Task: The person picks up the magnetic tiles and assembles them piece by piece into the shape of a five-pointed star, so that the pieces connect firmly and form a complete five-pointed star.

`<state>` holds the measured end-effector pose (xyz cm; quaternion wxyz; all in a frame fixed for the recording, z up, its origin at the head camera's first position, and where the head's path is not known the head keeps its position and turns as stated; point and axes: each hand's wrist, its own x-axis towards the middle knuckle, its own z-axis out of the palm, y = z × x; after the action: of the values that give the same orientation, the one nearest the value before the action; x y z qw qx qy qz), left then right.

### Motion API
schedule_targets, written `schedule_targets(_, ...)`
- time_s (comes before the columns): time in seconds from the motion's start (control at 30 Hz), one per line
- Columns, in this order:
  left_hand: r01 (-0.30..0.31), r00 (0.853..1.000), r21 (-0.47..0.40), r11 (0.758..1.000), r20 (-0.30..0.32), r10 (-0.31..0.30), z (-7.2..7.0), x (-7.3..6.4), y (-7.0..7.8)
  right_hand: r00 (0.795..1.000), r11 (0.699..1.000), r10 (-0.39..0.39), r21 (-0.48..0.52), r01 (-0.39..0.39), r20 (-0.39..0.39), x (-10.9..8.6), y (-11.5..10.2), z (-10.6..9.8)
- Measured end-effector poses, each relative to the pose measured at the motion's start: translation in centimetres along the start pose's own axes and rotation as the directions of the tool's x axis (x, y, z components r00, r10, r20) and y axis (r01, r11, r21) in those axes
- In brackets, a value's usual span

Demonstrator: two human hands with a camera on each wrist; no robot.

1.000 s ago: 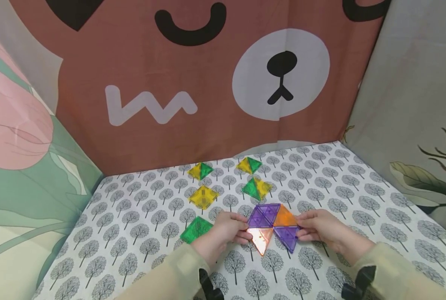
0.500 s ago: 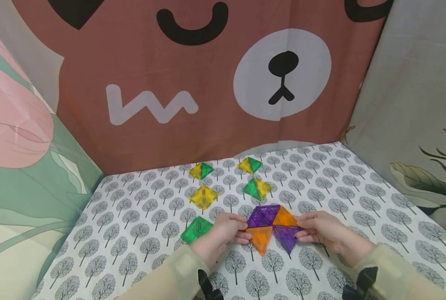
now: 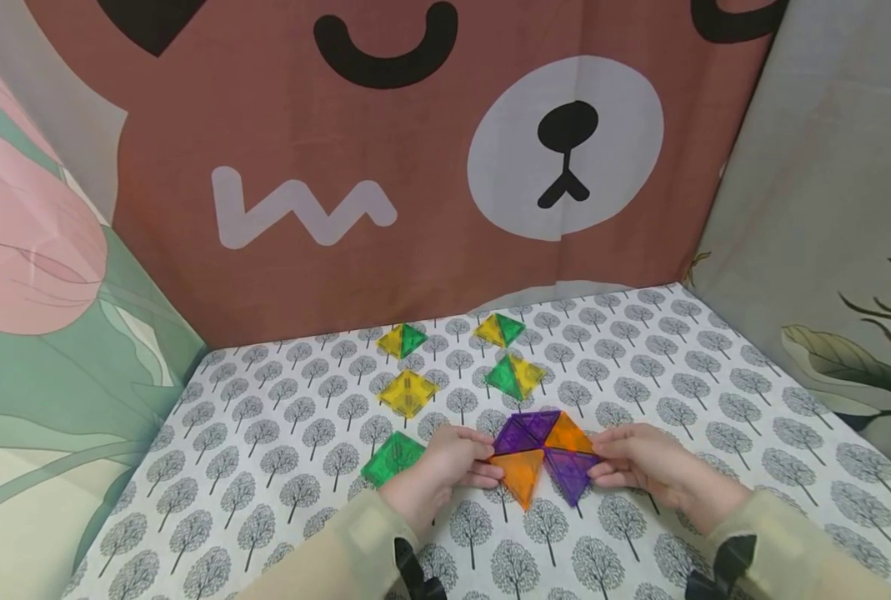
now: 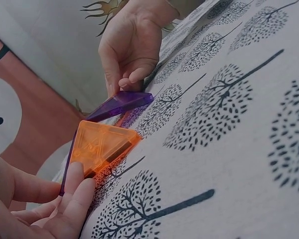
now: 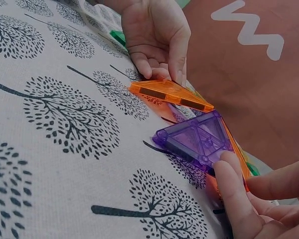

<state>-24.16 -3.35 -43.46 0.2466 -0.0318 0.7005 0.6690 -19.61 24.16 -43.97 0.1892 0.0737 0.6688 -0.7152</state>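
Observation:
Both hands hold a joined group of translucent triangular magnetic tiles by its sides, above the tree-print cloth. In the head view, my left hand (image 3: 456, 462) pinches the left corner, where a purple tile (image 3: 516, 435) meets the lower orange tile (image 3: 520, 475). My right hand (image 3: 636, 458) pinches the right corner, where the upper orange tile (image 3: 568, 433) meets the lower purple tile (image 3: 569, 473). A gap separates the two lower triangles. In the wrist views, the lower orange tile (image 4: 102, 144) and lower purple tile (image 5: 197, 138) fold at an angle to the upper ones.
A green diamond of tiles (image 3: 392, 458) lies left of my left hand, partly behind it. Farther back are a yellow diamond (image 3: 407, 394) and several green-and-yellow pairs, one of them a nearer pair (image 3: 514, 377). A brown curtain (image 3: 280, 283) hangs behind the cloth (image 3: 295, 500).
The lower orange and purple triangles have tilted a little, and the bright glare on the orange one has gone. Both hands keep nearly the same place and grip.

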Motion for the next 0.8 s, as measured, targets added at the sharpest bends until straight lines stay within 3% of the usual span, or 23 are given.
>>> schedule_targets(0.8, 0.018, 1.000, -0.002, 1.000, 0.009, -0.018, -0.03, -0.17, 0.16, 0.998, 1.000, -0.004, -0.015, 0.005, 0.064, -0.09, -0.09, 0.21)
